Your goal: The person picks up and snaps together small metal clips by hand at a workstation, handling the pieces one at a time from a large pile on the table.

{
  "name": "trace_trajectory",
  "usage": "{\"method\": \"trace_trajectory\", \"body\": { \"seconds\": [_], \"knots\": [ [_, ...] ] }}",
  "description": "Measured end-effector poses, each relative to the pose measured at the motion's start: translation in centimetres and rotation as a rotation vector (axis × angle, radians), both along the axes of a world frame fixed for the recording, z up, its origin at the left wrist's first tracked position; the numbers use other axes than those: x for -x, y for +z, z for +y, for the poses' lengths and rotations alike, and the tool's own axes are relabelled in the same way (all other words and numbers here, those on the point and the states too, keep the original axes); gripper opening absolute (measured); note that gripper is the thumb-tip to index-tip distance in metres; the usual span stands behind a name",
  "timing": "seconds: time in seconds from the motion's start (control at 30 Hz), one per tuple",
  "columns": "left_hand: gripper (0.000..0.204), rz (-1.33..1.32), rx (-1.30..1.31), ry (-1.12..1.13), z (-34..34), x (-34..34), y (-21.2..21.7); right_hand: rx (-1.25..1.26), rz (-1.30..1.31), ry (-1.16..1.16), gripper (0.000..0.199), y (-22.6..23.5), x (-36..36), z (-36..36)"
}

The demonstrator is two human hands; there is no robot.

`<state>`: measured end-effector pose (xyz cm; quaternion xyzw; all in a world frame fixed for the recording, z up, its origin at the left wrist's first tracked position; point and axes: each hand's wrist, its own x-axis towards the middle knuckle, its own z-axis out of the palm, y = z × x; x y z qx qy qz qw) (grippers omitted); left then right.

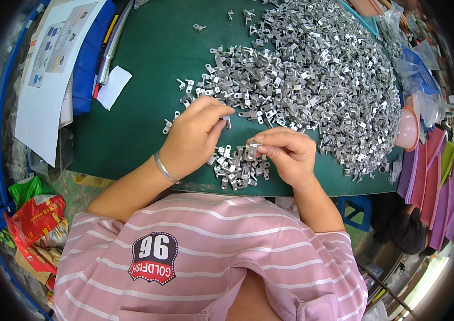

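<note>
My left hand (193, 134), with a metal bangle (164, 167) at its wrist, is closed in a pinch on a small silver metal bracket (228, 122). Beside it, my right hand (291, 155) grips another small bent bracket (252, 152) between thumb and fingertips. A small heap of brackets (237, 175) lies just below and between the hands, close to the table's near edge. Beyond them spreads a large pile of the same holed metal brackets (312, 80). A few loose brackets (188, 85) lie past my left hand.
The green table (146, 59) carries a blue bin (90, 64), printed sheets (50, 85), a torn white paper (114, 87) and pens (110, 33) at left. A pink bowl (408, 128) and plastic bags stand at right. A blue stool (356, 209) is under the right edge.
</note>
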<state>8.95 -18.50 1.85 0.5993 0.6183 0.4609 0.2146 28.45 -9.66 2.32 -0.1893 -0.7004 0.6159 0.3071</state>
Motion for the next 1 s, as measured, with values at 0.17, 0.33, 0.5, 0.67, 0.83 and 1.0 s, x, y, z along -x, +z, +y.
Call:
{"method": "trace_trajectory", "body": {
  "seconds": [0.17,0.33,0.5,0.67,0.83,1.0],
  "knots": [
    [0.022,-0.888,0.181,-0.11,-0.9,0.1,-0.8,-0.451,-0.132,0.095,0.019,0.9,-0.2,0.3],
    [0.018,-1.117,0.376,-0.048,-1.8,0.6,-0.3,-0.594,-0.312,0.181,0.02,1.4,0.2,0.5],
    [0.017,-1.208,0.374,-0.043,-2.0,0.3,-0.3,-0.944,-0.495,-0.12,0.025,0.3,2.6,1.7],
    [0.017,-1.253,0.402,-0.049,-2.1,0.3,0.1,-1.069,-0.492,-0.126,0.022,-0.6,3.4,1.9],
    [0.016,-1.27,0.408,-0.059,-2.2,0.4,-0.2,-1.058,-0.386,-0.074,0.022,-1.0,2.9,1.9],
    [0.015,-1.28,0.413,-0.065,-1.9,0.5,0.2,-1.064,-0.426,-0.09,0.031,-1.2,3.0,1.9]
  ]
}}
